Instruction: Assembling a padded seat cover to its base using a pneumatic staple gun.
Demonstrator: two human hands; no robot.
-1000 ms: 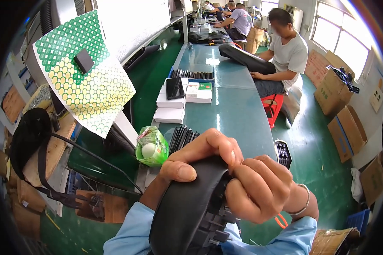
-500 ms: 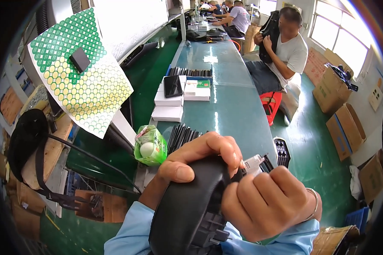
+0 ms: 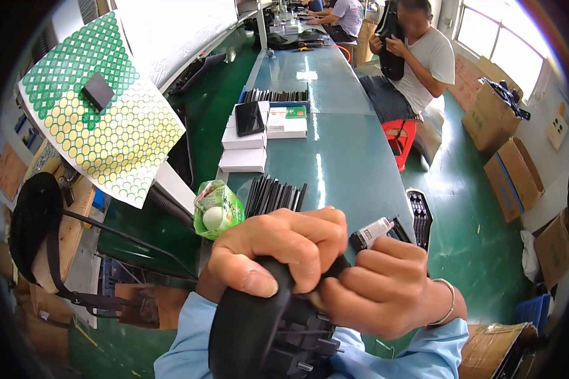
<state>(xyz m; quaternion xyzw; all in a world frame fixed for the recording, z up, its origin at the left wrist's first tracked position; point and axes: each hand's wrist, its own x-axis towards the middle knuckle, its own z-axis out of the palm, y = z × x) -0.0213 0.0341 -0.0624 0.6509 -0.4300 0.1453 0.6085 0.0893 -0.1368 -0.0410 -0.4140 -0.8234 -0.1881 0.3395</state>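
A black padded part [image 3: 243, 335] with a smooth leather-like cover is held up in front of me. Its stiff plastic underside [image 3: 300, 331] faces right, with ribs and metal-tipped studs. Over the upper end, my left hand [image 3: 281, 243] is closed, thumb on the cover and fingers curled across the edge. My right hand [image 3: 379, 287] is a fist against the same end, beside the left fingertips. What its fingers pinch there is hidden. Just beyond the right knuckles lies a silver-and-black tool-like thing [image 3: 374, 232] on the bench.
Black strips [image 3: 275, 196] lie beyond my left hand, beside a green bag [image 3: 216, 211] with a white egg-shaped thing. White boxes [image 3: 243, 160] carry a phone [image 3: 250, 119]. A sticker sheet [image 3: 139, 136] stands left. Right of the bench [image 3: 344, 158], a co-worker [image 3: 430, 57] sits holding a black part.
My left fingers have curled further down over the part's edge, and the part has tilted. My right fist has shifted slightly up. The co-worker's black part is higher; the whole view has shifted a little.
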